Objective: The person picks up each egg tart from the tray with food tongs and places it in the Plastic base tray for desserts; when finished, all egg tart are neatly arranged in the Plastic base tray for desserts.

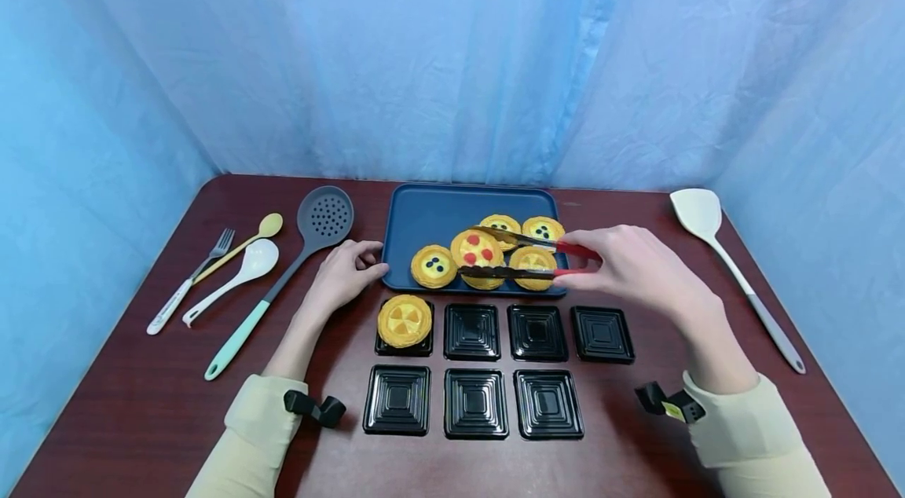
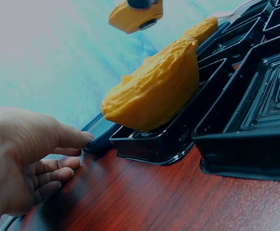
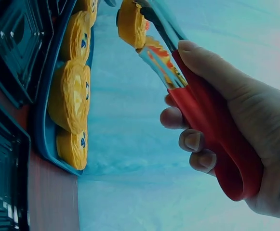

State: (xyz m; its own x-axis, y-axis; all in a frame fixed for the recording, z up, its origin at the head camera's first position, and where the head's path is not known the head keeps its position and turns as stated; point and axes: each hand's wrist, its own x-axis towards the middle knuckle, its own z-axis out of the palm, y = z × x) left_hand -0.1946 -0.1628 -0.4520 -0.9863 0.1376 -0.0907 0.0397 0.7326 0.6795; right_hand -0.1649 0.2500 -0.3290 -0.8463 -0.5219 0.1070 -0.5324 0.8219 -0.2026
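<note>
My right hand (image 1: 639,266) grips red-handled tongs (image 3: 202,115). Between the tongs' tips is an egg tart with red pieces on top (image 1: 475,248), lifted over the blue tray (image 1: 424,211). Several other tarts sit on that tray, some dotted with dark blue berries (image 1: 434,266), another with yellow pieces (image 1: 532,269). My left hand (image 1: 346,274) rests on the table at the tray's near left corner, fingers loosely bent, fingertips right at the rim. Close by it, a tart with yellow wedges (image 2: 154,86) lies on a small black square dish (image 2: 149,147).
More black square dishes (image 1: 472,331) stand in two rows before the tray. At left lie a fork (image 1: 189,282), a yellow spoon (image 1: 270,225), a white ladle (image 1: 258,258) and a slotted skimmer (image 1: 325,215). A white turner (image 1: 696,213) lies at right. Blue curtains (image 1: 452,50) surround the table.
</note>
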